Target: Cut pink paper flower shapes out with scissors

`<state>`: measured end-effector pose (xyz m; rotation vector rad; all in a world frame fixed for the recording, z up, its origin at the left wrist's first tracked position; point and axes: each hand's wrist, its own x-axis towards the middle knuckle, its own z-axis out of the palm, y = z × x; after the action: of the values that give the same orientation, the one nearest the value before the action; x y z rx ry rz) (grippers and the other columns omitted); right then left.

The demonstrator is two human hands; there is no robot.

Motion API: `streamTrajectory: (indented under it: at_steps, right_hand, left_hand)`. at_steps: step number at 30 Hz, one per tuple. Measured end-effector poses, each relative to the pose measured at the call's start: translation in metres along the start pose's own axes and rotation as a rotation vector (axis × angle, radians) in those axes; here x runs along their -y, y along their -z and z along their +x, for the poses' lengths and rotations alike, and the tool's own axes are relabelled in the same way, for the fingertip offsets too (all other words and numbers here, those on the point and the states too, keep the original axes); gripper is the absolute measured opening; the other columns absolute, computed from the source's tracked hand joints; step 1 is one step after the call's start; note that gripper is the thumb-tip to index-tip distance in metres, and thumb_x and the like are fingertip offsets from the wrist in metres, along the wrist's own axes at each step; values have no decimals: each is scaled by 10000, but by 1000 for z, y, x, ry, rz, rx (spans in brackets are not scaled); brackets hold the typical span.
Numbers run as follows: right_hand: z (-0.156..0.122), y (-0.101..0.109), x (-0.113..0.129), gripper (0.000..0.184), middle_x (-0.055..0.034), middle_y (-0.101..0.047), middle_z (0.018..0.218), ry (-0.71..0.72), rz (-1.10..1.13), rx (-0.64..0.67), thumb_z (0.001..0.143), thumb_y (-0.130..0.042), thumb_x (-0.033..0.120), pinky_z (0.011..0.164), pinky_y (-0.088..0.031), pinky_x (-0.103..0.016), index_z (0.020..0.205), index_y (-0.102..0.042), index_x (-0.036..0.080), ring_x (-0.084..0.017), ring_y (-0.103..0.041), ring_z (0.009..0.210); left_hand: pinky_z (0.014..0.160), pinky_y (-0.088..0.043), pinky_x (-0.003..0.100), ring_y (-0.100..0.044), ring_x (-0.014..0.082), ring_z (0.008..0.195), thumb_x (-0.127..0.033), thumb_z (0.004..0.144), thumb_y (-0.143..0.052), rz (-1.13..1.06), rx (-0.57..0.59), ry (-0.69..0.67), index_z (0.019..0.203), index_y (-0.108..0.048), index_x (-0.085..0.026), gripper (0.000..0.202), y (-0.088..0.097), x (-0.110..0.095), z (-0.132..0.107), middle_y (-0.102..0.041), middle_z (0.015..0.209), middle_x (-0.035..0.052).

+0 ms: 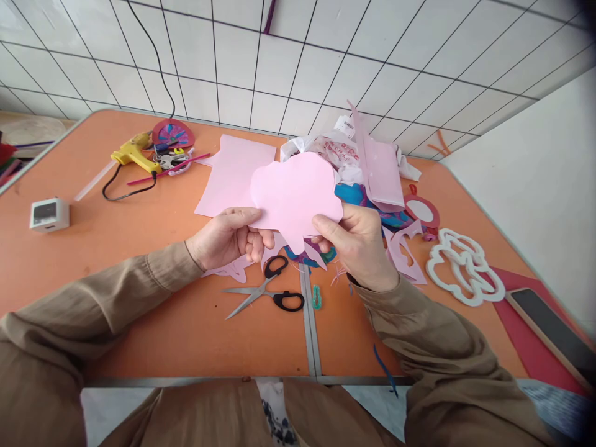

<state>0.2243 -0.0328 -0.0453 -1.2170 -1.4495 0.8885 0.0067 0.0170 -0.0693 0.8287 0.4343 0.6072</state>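
While both hands grip it, the pink cloud-shaped cutout [298, 192] sits raised above the middle of the orange table [139, 323], flat face toward the camera.

Left hand [228, 239]: pinches the cutout's lower left edge, thumb on the front, fingers curled behind.
Right hand [361, 245]: pinches the lower right edge, thumb on the front, fingers hidden behind.

Surroundings:
- Scissors [267, 292], black handles, blades partly apart, lie on the table just below the hands, touching neither.
- A small green clip [316, 297] lies just right of the scissors, beside the table's metal seam.
- A pink sheet [230, 174] lies flat behind the cutout, partly covered by it.
- Pink scraps [405, 254] lie under and right of the right hand.
- White loop-shaped outlines [463, 267] lie further right, near a red sheet [516, 323] with a phone [552, 326] on it.
- A plastic bag [326, 149] and coloured pieces are heaped behind the cutout, toward the tiled wall.
- Far left: yellow glue gun [135, 155] with black cord; a small white box [49, 214] well apart from it, near the table's left edge.
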Motion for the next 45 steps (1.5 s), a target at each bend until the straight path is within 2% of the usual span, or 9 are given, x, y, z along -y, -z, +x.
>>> streamTrajectory:
  at_steps: [4, 8, 14, 19, 24, 30, 33, 39, 45]
  right_hand:
    - [0, 0, 2, 253, 4, -589, 503, -19, -13, -2, 814, -656, 224, 404, -366, -258, 572, -587, 196, -89, -476, 393]
    - [0, 0, 2, 250, 12, -575, 486, -31, -17, 0, 807, -646, 237, 399, -371, -242, 572, -575, 190, -83, -474, 388]
    - [-2, -3, 2, 290, 30, -515, 424, -59, -37, 24, 806, -658, 259, 402, -385, -227, 547, -551, 183, -83, -469, 385]
    - [-4, -3, -8, 313, 18, -566, 479, -110, 54, 107, 843, -666, 309, 366, -365, -219, 581, -563, 174, -80, -467, 381]
    - [-7, -5, -17, 299, 17, -589, 512, -132, 107, 169, 855, -682, 333, 361, -368, -205, 628, -580, 167, -77, -481, 391]
    - [-9, -7, -16, 308, 4, -599, 533, -131, 109, 226, 856, -680, 354, 379, -382, -211, 636, -584, 161, -79, -482, 407]
    - [-10, -7, -17, 329, 2, -597, 544, -130, 120, 249, 869, -676, 376, 393, -388, -217, 639, -586, 159, -81, -481, 422]
    - [-10, -8, -20, 348, 8, -573, 533, -151, 149, 281, 878, -673, 405, 398, -365, -229, 644, -576, 165, -87, -465, 426]
    - [-6, -4, -14, 319, 24, -545, 563, -85, 148, 267, 897, -659, 429, 399, -338, -243, 710, -580, 184, -96, -460, 443]
  left_hand:
    - [381, -488, 184, -618, 124, 389, -341, 833, -735, 15, -12, -13, 638, -720, -36, 363, -2, 1, 0, -718, 625, 106]
    - [363, -471, 194, -642, 152, 397, -455, 804, -779, 90, -38, -13, 609, -695, -56, 451, -4, 2, -3, -717, 612, 116]
    - [447, -515, 199, -696, 161, 485, -583, 805, -754, 240, -71, -56, 694, -733, -73, 522, -3, 4, -6, -749, 701, 120]
    - [456, -520, 192, -695, 155, 503, -559, 856, -709, 262, -9, -48, 732, -769, -54, 523, -1, 6, -7, -733, 660, 122]
    - [422, -517, 200, -673, 151, 478, -511, 834, -749, 208, 28, -74, 729, -752, -62, 461, -2, 9, -7, -731, 660, 107]
    - [448, -528, 194, -670, 142, 507, -553, 833, -730, 260, 89, -5, 801, -748, -66, 489, -5, 7, -9, -741, 692, 107]
    - [453, -529, 201, -653, 138, 490, -576, 843, -709, 299, 77, 15, 827, -747, -64, 513, -4, 7, -10, -741, 676, 115]
    - [411, -490, 198, -623, 124, 442, -507, 884, -689, 269, 9, -1, 831, -729, -56, 455, -4, 11, -8, -754, 702, 138]
    - [406, -493, 205, -615, 126, 415, -492, 881, -704, 294, -2, -5, 851, -736, -59, 436, -3, 11, -8, -740, 650, 116]
